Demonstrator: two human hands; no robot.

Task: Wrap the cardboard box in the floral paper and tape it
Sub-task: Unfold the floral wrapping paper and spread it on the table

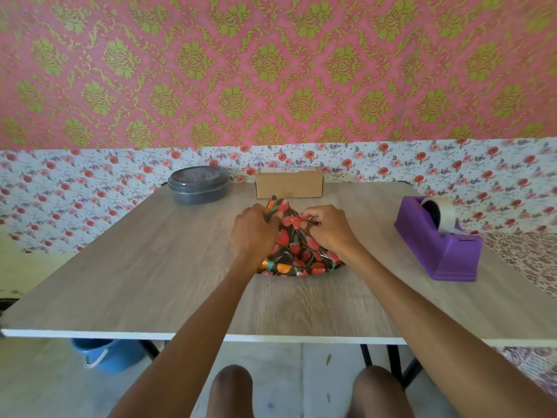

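A dark floral paper with red and orange tulips lies bunched in the middle of the wooden table. My left hand grips its left side and my right hand pinches its top edge, both closed on the paper. A plain cardboard box stands bare at the table's far edge, just behind the paper and apart from it. A purple tape dispenser with a clear tape roll sits to the right of my hands.
A round grey lidded container stands at the back left of the table. A blue bucket sits on the floor under the table's left front edge. My knees show below the front edge.
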